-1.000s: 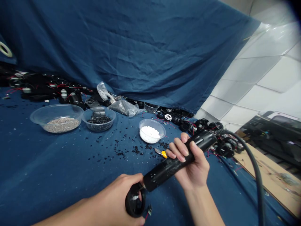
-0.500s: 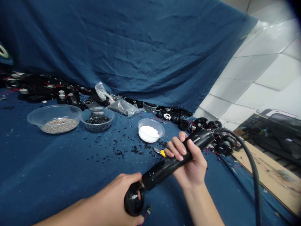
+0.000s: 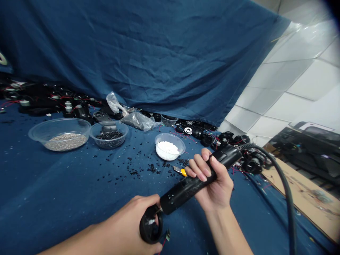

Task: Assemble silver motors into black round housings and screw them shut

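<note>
While a black cylindrical housing (image 3: 188,193) is clenched around its upper half by the right hand (image 3: 215,184), a round black cap (image 3: 149,225) is grasped by the left hand (image 3: 124,221) just beside the housing's lower end. A thick black cable (image 3: 288,191) is led from its upper end; a yellow-handled utility knife (image 3: 180,171) lies just beyond it on blue cloth (image 3: 79,198).

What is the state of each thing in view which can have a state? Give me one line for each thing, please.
Left hand, closed around black round cap.
Right hand, closed around black tube.
Black tube, held tilted, cable leaving its far end.
Utility knife, lying on blue cloth.
Clear bowl, holding white granules.
</note>
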A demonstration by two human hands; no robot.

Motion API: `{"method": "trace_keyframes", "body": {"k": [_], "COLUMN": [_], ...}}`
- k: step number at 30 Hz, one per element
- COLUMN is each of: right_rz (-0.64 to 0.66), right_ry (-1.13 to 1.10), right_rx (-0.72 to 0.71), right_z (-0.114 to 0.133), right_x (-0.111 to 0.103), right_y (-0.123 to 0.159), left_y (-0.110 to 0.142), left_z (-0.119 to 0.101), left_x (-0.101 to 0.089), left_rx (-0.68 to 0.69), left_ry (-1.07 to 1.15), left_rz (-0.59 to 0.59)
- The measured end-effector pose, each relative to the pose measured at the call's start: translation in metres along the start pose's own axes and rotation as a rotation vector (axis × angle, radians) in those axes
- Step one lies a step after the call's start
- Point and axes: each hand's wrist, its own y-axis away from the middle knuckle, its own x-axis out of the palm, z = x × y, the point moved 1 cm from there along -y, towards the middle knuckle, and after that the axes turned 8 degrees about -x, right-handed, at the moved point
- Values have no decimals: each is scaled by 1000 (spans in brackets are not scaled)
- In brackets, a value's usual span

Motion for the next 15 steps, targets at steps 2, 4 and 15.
{"method": "trace_keyframes", "body": {"k": [2,4,15], "right_rz": [1,-4,23], "right_ry": [5,19,20], "right_rx": [-3,-10,-17], "right_z": [0,-1,2], "right_x": [-1,-2,2], "right_y": [0,0,1], "left_y": [0,1,-4], "left_z": [-1,0,11], "left_x": [0,0,9], "left_rx": [12,15,70], "left_ry": [10,17,15], "left_rz": [1,10,-30]}}
